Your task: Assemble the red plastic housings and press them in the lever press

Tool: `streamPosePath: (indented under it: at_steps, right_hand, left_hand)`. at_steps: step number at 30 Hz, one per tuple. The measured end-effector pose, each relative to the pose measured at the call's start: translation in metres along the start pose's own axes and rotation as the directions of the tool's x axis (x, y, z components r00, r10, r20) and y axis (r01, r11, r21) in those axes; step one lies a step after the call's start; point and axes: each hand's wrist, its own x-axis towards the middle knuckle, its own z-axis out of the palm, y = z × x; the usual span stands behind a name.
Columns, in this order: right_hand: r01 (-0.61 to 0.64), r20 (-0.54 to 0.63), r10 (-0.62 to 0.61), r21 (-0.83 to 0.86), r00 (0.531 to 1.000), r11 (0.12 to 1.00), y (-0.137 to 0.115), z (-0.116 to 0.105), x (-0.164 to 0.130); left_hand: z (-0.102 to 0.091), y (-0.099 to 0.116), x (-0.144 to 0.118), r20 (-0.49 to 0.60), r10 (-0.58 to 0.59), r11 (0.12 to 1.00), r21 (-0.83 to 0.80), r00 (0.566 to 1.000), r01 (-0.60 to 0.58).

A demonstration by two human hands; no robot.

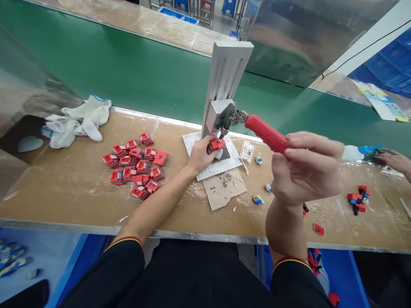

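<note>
Red plastic part (217, 143) sits on the base of a small grey lever press (221, 107), right under the press head, near the middle of the wooden bench (80, 192). Left hand (201, 155) is at the press base, fingers curled loosely around the red part, thumb and fingertips touching it and pinning it in place. Right hand (306, 167) is raised off the bench and closed in a full grip around the red ribbed lever handle (266, 134), which angles down to the right from the press linkage. Press stands on a white base plate (205, 169); a torn cardboard scrap (223, 188) lies just in front of the plate, with small bits of debris on it. Pile of matching red parts (135, 164) lies left of the left forearm, well apart from the press. White cloth gloves (78, 122) are bunched at the far left edge of the bench. A clear plastic piece (247, 151) lies just right of the plate, with a few small blue-and-white pieces (258, 199) scattered near it. Red-and-blue assembled parts (358, 199) lie further right. Another person's hand (396, 160) rests on the bench at the far right edge, beside a blue-and-white object; its grip cannot be told. Green conveyor belt (128, 72) runs behind the bench.
</note>
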Motion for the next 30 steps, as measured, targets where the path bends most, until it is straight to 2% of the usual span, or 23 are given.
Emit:
streamPosePath:
  at_steps: [8,14,18,24,26,27,28,30]
  right_hand:
    - [-0.079,0.106,0.083,-0.038,0.991,0.996,-0.009,-0.004,-0.045]
    - [-0.171,0.107,0.169,0.008,0.980,0.985,-0.015,0.001,-0.041]
    - [-0.193,0.095,0.189,0.037,0.977,0.981,-0.016,0.004,-0.038]
    - [-0.260,0.146,0.249,0.062,0.957,0.964,-0.015,0.006,-0.057]
    - [-0.388,0.185,0.364,0.111,0.913,0.915,-0.015,0.006,-0.058]
    - [-0.484,0.238,0.446,0.135,0.863,0.865,-0.016,0.006,-0.055]
    - [-0.586,0.315,0.523,0.153,0.792,0.796,-0.016,0.006,-0.051]
    - [-0.752,0.498,0.608,0.152,0.618,0.641,-0.016,0.005,-0.040]
  left_hand:
    - [0.002,0.001,-0.001,-0.009,-0.016,1.000,-0.012,1.000,0.016]
    - [0.003,-0.001,-0.002,-0.024,0.008,0.999,-0.053,1.000,-0.009]
    - [0.004,-0.002,-0.002,-0.018,0.019,1.000,-0.014,1.000,-0.019]
    - [0.004,-0.003,-0.002,-0.026,0.024,0.999,-0.030,0.999,-0.025]
    - [0.004,-0.002,-0.002,-0.039,0.004,0.999,-0.044,0.999,-0.005]
    - [0.004,-0.001,-0.002,-0.043,-0.006,0.999,-0.043,0.999,0.004]
    - [0.004,-0.001,-0.002,-0.045,-0.013,0.999,-0.041,0.999,0.011]
    - [0.005,0.000,-0.003,-0.049,-0.014,0.999,-0.041,0.999,0.012]
